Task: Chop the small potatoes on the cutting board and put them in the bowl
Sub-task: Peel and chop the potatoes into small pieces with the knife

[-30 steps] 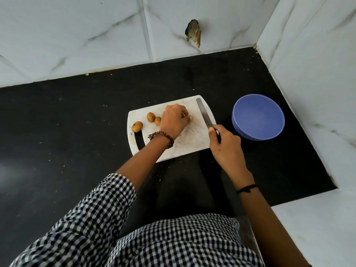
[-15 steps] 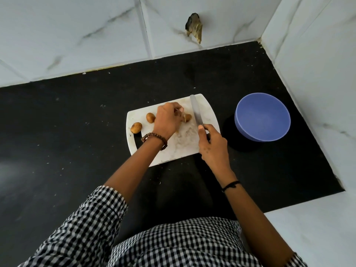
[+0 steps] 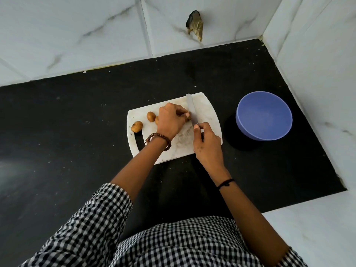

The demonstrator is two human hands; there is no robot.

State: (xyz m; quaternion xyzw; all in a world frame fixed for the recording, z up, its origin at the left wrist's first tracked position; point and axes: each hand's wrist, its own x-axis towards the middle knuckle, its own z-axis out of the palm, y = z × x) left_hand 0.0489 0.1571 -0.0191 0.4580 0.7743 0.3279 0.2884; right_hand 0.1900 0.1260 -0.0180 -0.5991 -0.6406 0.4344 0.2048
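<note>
Step in hand: first cut on one small potato. L hand [image 3: 169, 120] sits over the centre of the cutting board [image 3: 209, 114], fingers curled, tips pinching a potato [image 3: 188, 118]; only a brown edge of it shows past the fingertips. R hand [image 3: 207, 145] is wrapped round the handle of the knife [image 3: 191, 109] (handle hidden under the palm), thumb laid fwd toward the blade. The blade runs away from the person across the board, touching or just beside the pinched potato on its R side; whether the edge has entered the skin cannot be told. On the board's L part lie a whole potato [image 3: 137, 126] near the handle slot, a second potato [image 3: 151, 116] further back and a third potato [image 3: 156, 120] half hidden behind L hand. The blue bowl [image 3: 264, 116] stands on the black counter [image 3: 77, 132], R of the board and apart from it; nothing visible inside. Judgement: early stage, no cut pcs seen. Rec. procedure: tuck L fingertips back so knuckles face the blade; a round potato tends to roll, so press it to the board before loading the edge. Bring the blade down vertical w/ a slight fwd draw. Halve first, then lay halves cut-face down for further cuts. Risk: blade is very close to L thumb and index; a slip on the skin goes toward them.
</note>
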